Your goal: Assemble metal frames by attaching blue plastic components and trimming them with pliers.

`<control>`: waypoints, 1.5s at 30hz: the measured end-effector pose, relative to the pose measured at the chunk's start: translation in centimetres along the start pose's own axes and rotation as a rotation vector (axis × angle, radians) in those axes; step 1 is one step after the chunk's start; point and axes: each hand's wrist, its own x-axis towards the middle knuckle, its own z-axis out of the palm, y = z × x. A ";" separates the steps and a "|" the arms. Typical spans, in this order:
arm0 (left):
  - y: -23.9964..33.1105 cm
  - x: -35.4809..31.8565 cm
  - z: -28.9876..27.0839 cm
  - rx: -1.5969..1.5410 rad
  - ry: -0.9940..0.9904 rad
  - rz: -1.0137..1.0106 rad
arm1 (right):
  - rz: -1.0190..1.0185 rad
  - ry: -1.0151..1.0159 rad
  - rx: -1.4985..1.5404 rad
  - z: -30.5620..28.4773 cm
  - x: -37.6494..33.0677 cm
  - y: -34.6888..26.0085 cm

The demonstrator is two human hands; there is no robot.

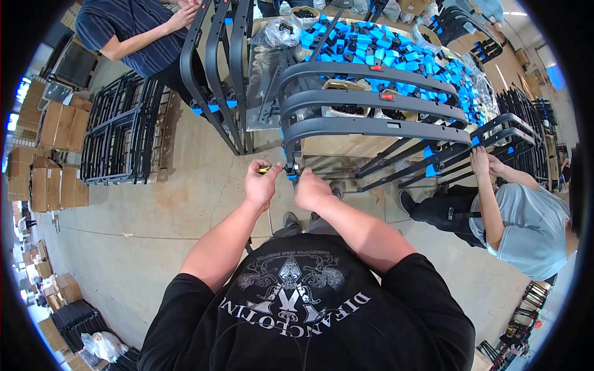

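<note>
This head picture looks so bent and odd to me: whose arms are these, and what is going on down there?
A wide camera on a person's head looks down, which bends straight edges. The two forearms from below are the wearer's own. The left hand grips a small yellow-tipped tool, its kind unclear. The right hand touches the end of a dark curved frame, one of three stacked. Behind them a table carries a heap of blue parts. Two other people work nearby.

Left hand (262, 184) and right hand (312, 190) met at near-left end of curved frame stack (371, 127) on worktop (346, 148). Plastic clips (396, 52) heaped behind stack. Upright frames (216, 68) stood left. Grid racks (120, 130) on floor, far left. Cardboard boxes (52, 154) beyond.
</note>
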 end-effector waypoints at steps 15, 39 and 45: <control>1.5 -0.8 -1.5 -0.051 -0.002 -0.112 | 0.517 -0.610 0.830 -5.6 0.2 -4.4; 2.2 -0.9 -2.0 -0.073 0.011 -0.197 | 0.570 -0.722 0.907 -6.6 0.1 -5.5; 2.5 -0.9 0.5 -0.021 -0.041 -0.203 | 0.072 0.225 -0.101 2.5 -0.6 1.0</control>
